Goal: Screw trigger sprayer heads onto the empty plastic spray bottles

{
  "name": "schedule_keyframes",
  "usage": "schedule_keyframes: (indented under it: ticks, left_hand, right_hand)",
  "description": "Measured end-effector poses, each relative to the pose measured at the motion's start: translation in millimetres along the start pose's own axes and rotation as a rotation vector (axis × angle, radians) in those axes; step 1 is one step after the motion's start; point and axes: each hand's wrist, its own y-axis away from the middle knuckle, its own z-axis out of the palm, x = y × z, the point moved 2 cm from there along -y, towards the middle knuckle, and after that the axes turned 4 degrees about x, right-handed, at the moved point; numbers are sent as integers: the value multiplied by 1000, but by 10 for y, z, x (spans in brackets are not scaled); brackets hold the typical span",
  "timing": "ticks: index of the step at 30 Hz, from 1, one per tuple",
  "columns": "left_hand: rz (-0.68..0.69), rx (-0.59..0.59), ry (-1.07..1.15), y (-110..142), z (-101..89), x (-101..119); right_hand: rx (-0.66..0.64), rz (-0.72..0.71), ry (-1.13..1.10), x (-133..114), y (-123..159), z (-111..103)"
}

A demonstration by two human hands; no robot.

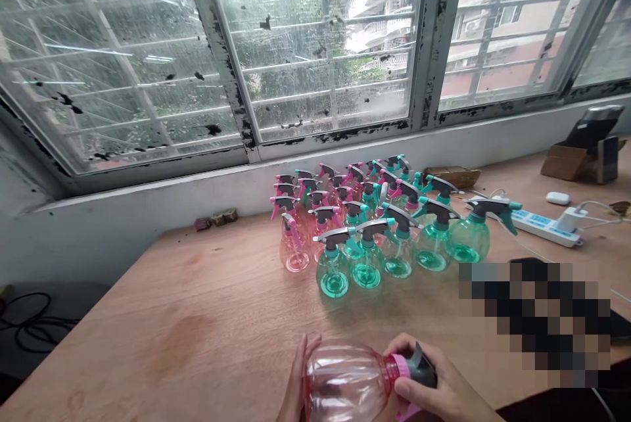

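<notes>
The left hand [300, 382] cups the base of a pink-tinted plastic spray bottle [345, 382], lying sideways at the near table edge, and the right hand [424, 376] closes firmly round its pink collar [400, 366]! Beyond, on the wooden table [148, 317], green and pink spray bottles [367, 264] stand upright in packed rows, a power strip [542, 228] to their right, a barred window [315, 47] behind.

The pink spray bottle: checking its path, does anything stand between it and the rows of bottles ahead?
Nothing visible does: only the wooden tabletop lies between the pink spray bottle, held in the left hand and right hand, and the nearest green spray bottle.
</notes>
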Motion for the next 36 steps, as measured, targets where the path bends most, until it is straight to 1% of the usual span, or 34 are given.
schedule_keyframes:
  ticks: [2, 7, 10, 12, 13, 14, 17, 20, 24, 26, 29, 32, 34, 36]
  left_hand:
    - [54, -22, -26, 4, -2, -41]
    - [35, -21, -12, -123, -31, -192]
    - [-33, -45, -6, -177, -46, -217]
    - [-102, -53, -5, -162, -45, -189]
    - [-110, -60, -8, -140, -40, -159]
    - [-90, -66, -10, -112, -34, -120]
    - [46, -82, -10, -12, -16, -7]
    - [106, -85, -3, 43, -18, 7]
    - [96, -36, 2, -24, -55, -117]
    - [56, -9, 0, -95, -71, -197]
    - [5, -9, 17, -177, -84, -277]
    - [52, -49, 13, -158, -98, -261]
    - [76, -83, -5, -95, -92, -206]
    - [78, -113, -62, -36, -40, -131]
  right_hand:
    - [3, 15, -6, 0, 3, 5]
    - [44, -45, 67, -29, 6, -4]
    - [35, -30, 51, -15, -2, -8]
    - [27, -22, 39, 2, -10, -10]
    - [24, -15, 30, 11, -13, -10]
    - [19, -6, 19, 18, -15, -9]
    - [10, 11, -1, 24, -16, 0]
    - [18, 9, 3, 6, -9, 7]
    - [36, 11, -1, -24, 0, 16]
    - [59, -5, 16, -38, 2, 17]
    - [92, -55, 60, -52, 5, 13]
    - [88, -71, 69, -41, 8, -9]
    - [89, -76, 64, -28, 14, -43]
    - [109, -85, 34, -21, 26, -89]
